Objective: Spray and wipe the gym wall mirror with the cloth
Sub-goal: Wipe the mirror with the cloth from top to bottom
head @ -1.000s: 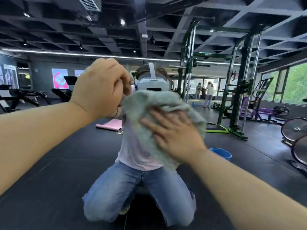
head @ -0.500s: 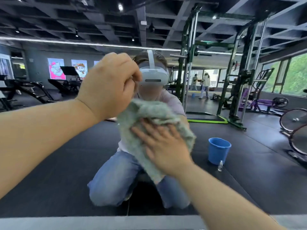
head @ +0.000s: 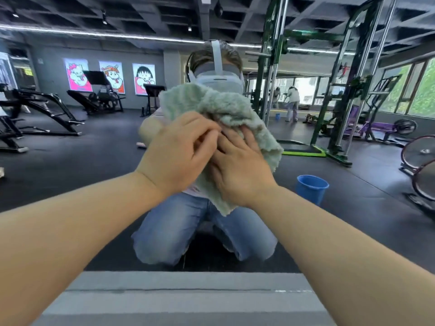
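left hand (head: 179,151) and right hand (head: 237,165) meet on the cloth (head: 226,107). right: fingers straight and spread, palm pressing the cloth flat to the mirror (head: 70,149), i judge for even wiping pressure. left: fingers curled, apparently pinching a fold to gather slack; the exact grip is partly hidden. cloth bulges toward 12 o'clock, one corner hangs at 6. blue bucket (head: 310,188) is reflected at 4 o'clock of my right hand. grey ledge (head: 179,297) at 6 o'clock.

Both forearms stretched forward, left hand (head: 179,151) curled, pinching the cloth (head: 226,107), right hand (head: 240,170) flat on it, fingers spread
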Demonstrator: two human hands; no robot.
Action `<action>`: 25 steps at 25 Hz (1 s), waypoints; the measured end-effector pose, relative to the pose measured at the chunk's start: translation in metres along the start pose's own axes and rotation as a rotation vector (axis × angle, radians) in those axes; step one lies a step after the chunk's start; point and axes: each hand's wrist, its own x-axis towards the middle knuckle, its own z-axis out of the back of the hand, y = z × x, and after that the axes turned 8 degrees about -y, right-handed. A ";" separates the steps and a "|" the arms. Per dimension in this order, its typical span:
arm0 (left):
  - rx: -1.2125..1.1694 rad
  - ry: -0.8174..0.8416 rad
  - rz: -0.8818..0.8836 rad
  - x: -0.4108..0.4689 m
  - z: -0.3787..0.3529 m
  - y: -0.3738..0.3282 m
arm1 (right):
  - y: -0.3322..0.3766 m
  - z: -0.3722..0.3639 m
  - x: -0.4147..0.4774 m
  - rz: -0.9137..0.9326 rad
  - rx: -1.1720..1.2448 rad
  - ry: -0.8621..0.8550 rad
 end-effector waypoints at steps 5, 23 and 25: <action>0.059 -0.106 0.148 0.021 -0.058 -0.022 | -0.035 0.052 -0.033 0.070 0.078 0.101; 0.591 0.243 -0.474 -0.029 -0.045 0.019 | -0.063 0.066 -0.092 -0.985 0.419 -0.663; 0.611 0.148 -0.277 0.026 -0.039 0.006 | -0.052 0.057 -0.096 -1.113 0.490 -0.668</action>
